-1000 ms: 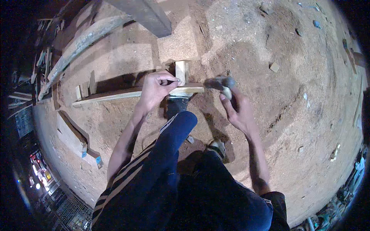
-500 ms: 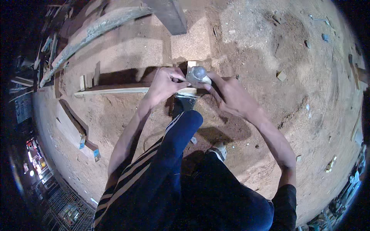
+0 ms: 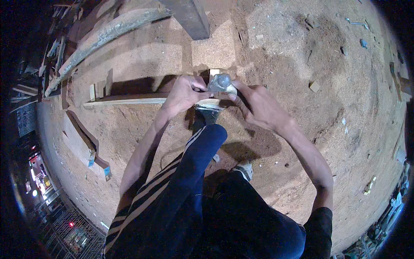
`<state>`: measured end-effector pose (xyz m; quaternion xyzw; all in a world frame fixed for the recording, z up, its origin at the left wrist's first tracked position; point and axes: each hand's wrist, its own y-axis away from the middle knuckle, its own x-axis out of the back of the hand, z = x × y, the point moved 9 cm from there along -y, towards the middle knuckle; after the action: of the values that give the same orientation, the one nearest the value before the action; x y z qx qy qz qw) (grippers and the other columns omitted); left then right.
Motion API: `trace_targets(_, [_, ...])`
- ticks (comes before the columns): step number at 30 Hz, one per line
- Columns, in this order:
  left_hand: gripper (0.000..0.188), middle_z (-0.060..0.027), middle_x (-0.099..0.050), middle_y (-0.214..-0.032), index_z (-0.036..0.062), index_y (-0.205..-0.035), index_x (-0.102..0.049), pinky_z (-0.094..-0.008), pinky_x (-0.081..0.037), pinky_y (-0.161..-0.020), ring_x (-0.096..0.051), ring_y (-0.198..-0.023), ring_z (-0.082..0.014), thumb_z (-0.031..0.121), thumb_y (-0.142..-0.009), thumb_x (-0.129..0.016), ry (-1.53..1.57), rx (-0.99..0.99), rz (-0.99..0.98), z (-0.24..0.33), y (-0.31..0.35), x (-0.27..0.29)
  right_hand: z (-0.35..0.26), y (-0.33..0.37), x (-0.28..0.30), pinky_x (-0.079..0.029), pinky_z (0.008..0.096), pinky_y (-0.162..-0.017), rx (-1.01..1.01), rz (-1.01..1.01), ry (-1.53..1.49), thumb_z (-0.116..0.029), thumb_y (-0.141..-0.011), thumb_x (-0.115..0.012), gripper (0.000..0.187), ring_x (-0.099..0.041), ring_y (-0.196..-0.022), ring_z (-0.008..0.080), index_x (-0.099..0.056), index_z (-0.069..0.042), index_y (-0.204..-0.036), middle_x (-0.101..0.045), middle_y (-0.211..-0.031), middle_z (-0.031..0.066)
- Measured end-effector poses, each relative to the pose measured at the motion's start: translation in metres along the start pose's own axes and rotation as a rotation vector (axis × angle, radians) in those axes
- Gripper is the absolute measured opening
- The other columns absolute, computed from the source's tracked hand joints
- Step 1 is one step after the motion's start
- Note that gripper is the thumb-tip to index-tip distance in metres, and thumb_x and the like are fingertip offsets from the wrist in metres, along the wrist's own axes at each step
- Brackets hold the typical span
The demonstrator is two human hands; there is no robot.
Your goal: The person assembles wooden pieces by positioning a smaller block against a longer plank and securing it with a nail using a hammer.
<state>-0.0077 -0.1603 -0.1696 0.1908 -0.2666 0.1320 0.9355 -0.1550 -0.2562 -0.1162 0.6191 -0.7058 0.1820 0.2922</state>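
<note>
My right hand (image 3: 263, 105) is closed round the handle of a hammer whose rounded grey metal head (image 3: 221, 80) faces up toward me. Just left of it, my left hand (image 3: 185, 93) has its thumb and fingertips pinched together over a long pale wooden board (image 3: 133, 101). Whatever sits in that pinch is too small or hidden to make out. The board stretches left from beneath both hands. Behind the hammer head a small light wood end (image 3: 214, 72) shows. My shoe (image 3: 207, 114) is right below the board's right end.
A thick wooden post (image 3: 189, 19) stands beyond my hands, and a long pole (image 3: 108, 34) lies at the far left. Cut boards (image 3: 79, 138) rest on the sandy ground to the left. A wood block (image 3: 314, 86) and small scraps are scattered to the right.
</note>
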Motion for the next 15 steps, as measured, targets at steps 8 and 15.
trace_targets(8, [0.019,-0.0089,-0.072,-0.081,-0.0015,-0.088,-0.077,-0.0311,-0.052,-0.073,-0.065,-0.074,-0.0149,0.008,-0.074,-0.084,0.054,0.020,-0.019,-0.014,-0.002,-0.004,0.003,-0.003,-0.004,-0.050,0.0588,-0.070,-0.016,0.012,-0.043,-0.021,-0.096,-0.056,0.030,-0.063,-0.073,0.0519,-0.053,0.004,-0.115,-0.062,-0.071,0.0307])
trace_targets(15, [0.023,-0.0124,-0.072,-0.084,-0.0031,-0.091,-0.076,-0.0309,-0.053,-0.071,-0.067,-0.075,-0.0175,0.010,-0.074,-0.084,0.011,0.004,0.002,-0.014,-0.003,-0.002,0.003,-0.005,-0.005,-0.051,0.0584,-0.071,0.042,-0.001,-0.037,-0.021,-0.097,-0.056,0.033,-0.064,-0.075,0.0514,-0.053,0.006,-0.115,-0.063,-0.074,0.0310])
